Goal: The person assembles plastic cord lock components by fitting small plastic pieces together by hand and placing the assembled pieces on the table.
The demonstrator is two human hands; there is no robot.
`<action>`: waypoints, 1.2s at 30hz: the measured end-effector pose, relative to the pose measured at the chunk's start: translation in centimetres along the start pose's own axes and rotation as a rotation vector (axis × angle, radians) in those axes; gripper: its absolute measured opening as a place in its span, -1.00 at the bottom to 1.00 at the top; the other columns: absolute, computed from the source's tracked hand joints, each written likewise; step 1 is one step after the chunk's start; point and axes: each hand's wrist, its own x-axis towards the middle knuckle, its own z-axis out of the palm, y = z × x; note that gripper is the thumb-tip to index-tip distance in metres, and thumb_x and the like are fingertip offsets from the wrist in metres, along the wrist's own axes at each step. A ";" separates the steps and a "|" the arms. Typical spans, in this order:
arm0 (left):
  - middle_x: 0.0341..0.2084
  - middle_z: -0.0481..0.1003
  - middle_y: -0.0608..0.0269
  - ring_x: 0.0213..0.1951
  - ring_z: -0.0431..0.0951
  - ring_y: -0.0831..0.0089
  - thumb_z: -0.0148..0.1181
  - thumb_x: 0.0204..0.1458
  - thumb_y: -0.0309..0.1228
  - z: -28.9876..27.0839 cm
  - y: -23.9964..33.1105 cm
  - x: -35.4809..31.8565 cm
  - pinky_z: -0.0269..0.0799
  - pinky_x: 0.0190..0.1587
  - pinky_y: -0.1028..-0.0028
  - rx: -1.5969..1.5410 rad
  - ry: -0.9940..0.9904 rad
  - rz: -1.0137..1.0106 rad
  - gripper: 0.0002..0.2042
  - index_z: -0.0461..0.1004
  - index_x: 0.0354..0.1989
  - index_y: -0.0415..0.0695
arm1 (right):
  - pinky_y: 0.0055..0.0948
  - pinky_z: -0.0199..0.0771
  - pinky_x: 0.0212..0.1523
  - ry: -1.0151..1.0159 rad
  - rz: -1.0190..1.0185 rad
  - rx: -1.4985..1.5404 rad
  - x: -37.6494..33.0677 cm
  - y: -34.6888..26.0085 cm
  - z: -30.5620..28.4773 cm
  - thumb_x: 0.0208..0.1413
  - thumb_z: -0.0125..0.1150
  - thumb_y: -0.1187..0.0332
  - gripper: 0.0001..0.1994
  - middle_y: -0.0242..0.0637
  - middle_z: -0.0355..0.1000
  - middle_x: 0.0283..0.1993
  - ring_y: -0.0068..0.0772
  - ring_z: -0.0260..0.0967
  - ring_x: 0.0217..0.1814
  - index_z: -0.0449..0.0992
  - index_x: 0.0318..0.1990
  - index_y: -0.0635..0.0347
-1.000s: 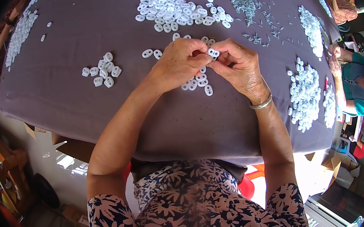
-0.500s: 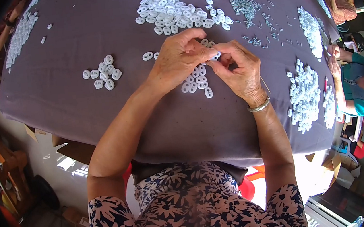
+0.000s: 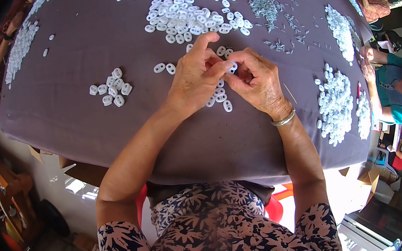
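Between the fingertips of both hands is a small white oval plastic piece with two holes (image 3: 233, 66). My left hand (image 3: 195, 79) pinches it from the left, its index finger raised and bent. My right hand (image 3: 256, 80), below which a silver bangle circles the wrist, grips it from the right with thumb and fingers. Just under the hands lie several loose two-holed pieces (image 3: 227, 105), partly covered by them. Two more such pieces (image 3: 159, 67) rest left of my left hand. A small separate group of white pieces (image 3: 117, 85) sits farther left.
Beyond my hands spreads a large heap of white pieces (image 3: 181, 16). Small grey metal pins (image 3: 267, 10) lie scattered to its right. A thin stick (image 3: 290, 93) is beside my right wrist. More white heaps (image 3: 336, 107) stand at right, near a co-worker in teal (image 3: 397, 88).
The view has shifted slightly. My hands have turned a little around the piece, which now shows its holes more plainly. The thin stick by my right wrist is more fully visible.
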 end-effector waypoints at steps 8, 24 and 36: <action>-0.49 0.44 0.31 -0.43 0.38 0.66 0.14 0.06 -0.59 0.3 0.5 -0.4 0.33 -0.37 0.63 -0.071 -0.013 0.018 -0.50 0.14 0.18 -0.21 | -0.34 0.35 -0.50 -0.160 -0.179 -0.235 0.3 0.4 -1.1 -0.07 0.33 0.35 -0.73 -0.25 0.31 -0.45 -0.22 0.31 -0.53 0.38 -0.29 0.25; -0.56 0.36 0.46 -0.54 0.26 0.75 0.13 -0.01 -0.64 0.1 1.2 -0.8 0.19 -0.52 0.69 -0.203 -0.113 -0.100 -0.48 0.29 0.19 -0.08 | -0.20 0.33 -0.47 -0.257 -0.147 -0.175 -1.3 0.4 -0.1 0.11 0.15 0.39 -0.77 -0.10 0.24 -0.54 0.03 0.32 -0.48 0.24 -0.43 0.31; -0.61 0.41 0.44 -0.55 0.32 0.73 0.15 0.04 -0.50 -3.9 2.6 -0.2 0.27 -0.49 0.59 0.203 0.157 0.242 -0.94 0.48 -0.35 -0.22 | -0.63 0.19 -0.57 -0.095 0.083 0.064 -0.3 0.9 -0.7 -0.01 0.34 0.44 -0.82 -0.52 0.30 -0.63 -0.72 0.13 -0.60 0.41 -0.41 0.24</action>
